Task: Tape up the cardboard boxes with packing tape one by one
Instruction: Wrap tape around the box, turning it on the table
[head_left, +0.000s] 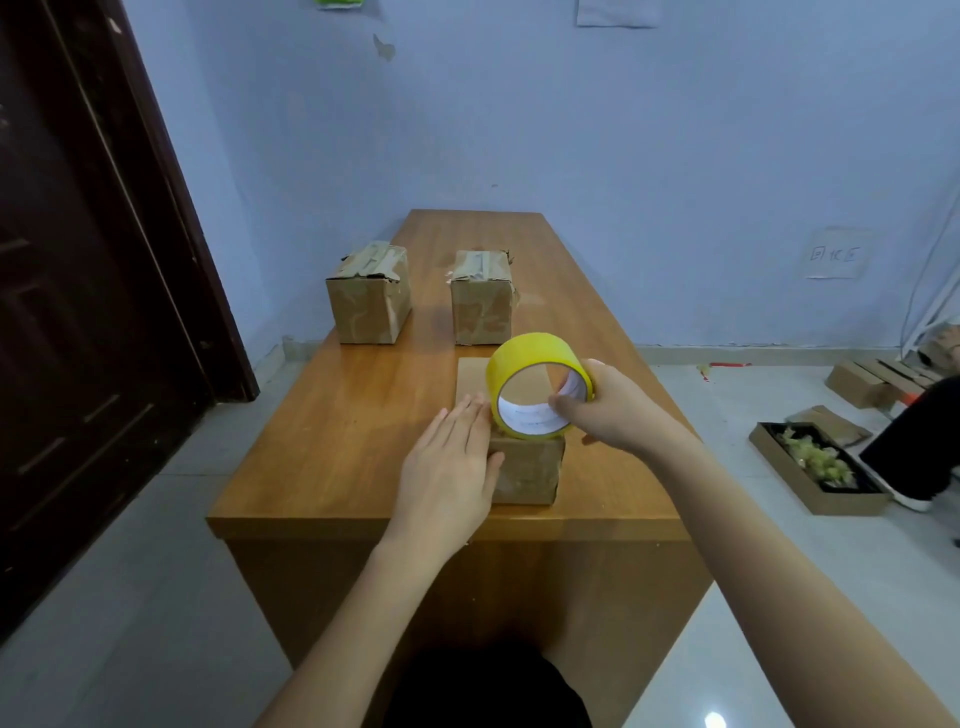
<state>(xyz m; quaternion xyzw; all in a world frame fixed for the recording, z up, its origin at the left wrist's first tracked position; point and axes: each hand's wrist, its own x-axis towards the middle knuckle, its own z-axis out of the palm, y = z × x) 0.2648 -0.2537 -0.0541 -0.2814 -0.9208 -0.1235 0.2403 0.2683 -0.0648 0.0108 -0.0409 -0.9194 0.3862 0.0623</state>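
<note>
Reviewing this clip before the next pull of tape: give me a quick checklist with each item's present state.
1. Tape roll gripped by right hand: ok.
2. Left hand flat on the near box, steadying it: ok.
3. Roll over the box top: ok.
4. Tape end stuck to the box: cannot tell.
5. Box flaps fully closed: cannot tell, hands and roll cover them.
6. Two far boxes out of the way on the table: ok.

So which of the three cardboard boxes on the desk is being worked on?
The nearest box, under both hands: the left hand lies flat on it, the right hand holds the yellow tape roll over it. The two far boxes stand untouched.
</note>
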